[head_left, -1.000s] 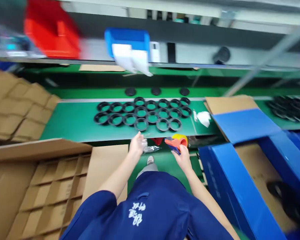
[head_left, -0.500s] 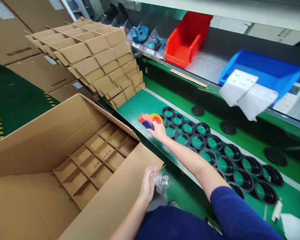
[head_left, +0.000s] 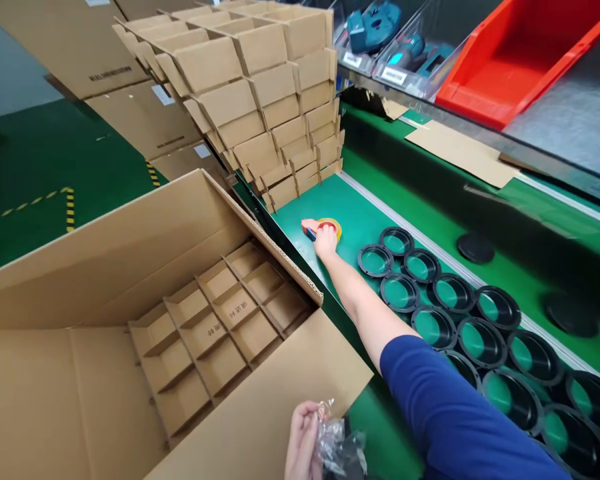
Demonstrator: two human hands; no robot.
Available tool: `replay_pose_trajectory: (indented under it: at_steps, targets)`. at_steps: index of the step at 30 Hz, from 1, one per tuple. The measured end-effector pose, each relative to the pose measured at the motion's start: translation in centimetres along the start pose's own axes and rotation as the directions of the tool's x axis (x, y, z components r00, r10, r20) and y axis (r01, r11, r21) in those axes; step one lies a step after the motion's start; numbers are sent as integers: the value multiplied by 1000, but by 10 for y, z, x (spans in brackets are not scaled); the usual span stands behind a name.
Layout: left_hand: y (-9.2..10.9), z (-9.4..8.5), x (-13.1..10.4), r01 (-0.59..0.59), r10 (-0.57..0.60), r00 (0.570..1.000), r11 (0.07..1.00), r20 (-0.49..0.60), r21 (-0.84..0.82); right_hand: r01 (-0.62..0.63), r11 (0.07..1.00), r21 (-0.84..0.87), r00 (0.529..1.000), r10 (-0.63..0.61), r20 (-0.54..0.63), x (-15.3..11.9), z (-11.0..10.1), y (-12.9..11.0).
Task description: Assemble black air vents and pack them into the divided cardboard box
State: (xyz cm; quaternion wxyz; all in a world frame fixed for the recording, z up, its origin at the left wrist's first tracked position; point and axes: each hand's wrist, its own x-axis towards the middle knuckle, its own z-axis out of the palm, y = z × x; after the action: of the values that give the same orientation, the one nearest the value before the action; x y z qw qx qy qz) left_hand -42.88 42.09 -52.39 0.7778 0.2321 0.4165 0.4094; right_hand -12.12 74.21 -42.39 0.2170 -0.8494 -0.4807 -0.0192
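At the far end of the green bench my right hand point(head_left: 325, 243) is closed round a tape dispenser point(head_left: 334, 224) with red and blue parts and a yellow roll. The dispenser sits low at the bench surface. My left hand point(head_left: 304, 437), near the bottom of the view, pinches a crumpled clear plastic bag point(head_left: 336, 443). Beside that hand stands an open cardboard box point(head_left: 260, 393), its flaps spread. A cardboard divider grid point(head_left: 220, 333) lies inside it. Several black rings point(head_left: 450, 293) are set in rows to the right of my right arm.
Stacked cardboard dividers point(head_left: 275, 87) rise at the bench's far end. A red bin point(head_left: 510, 60) and clear bins with teal parts point(head_left: 375, 27) sit on the shelf above. Black discs point(head_left: 475, 248) and a flat cardboard piece point(head_left: 460, 153) lie along the back. Large cartons point(head_left: 135, 120) stand behind the box.
My right hand has carried the tape dispenser away from the rings, toward the divider stack, and lowered it to the bench. My left hand still holds the plastic. The view has shifted closer.
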Motion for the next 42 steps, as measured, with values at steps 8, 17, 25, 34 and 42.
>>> replay_pose_trajectory:
  at_steps: [8, 17, 25, 34, 42]
  targets:
    - [28, 80, 24, -247, 210, 950, 958, 232, 143, 71, 961, 268, 981, -19, -192, -68, -43, 60]
    - [-18, 165, 52, -630, 450, 749, 711, 487, 312, -396, 323, 859, 882, 395, 258, -389, -122, 126]
    - [-104, 203, -27, -620, 164, 636, 691, 754, 372, 231, -264, 936, 605, 793, 75, -432, -126, 154]
    - [-160, 173, -103, -640, -79, 562, 590, 823, 493, 447, -157, 881, 377, 926, -26, -541, -141, 184]
    - [-180, 157, -152, -138, -554, 589, 649, 589, 748, 477, -210, 853, 329, 943, 48, -624, -129, 199]
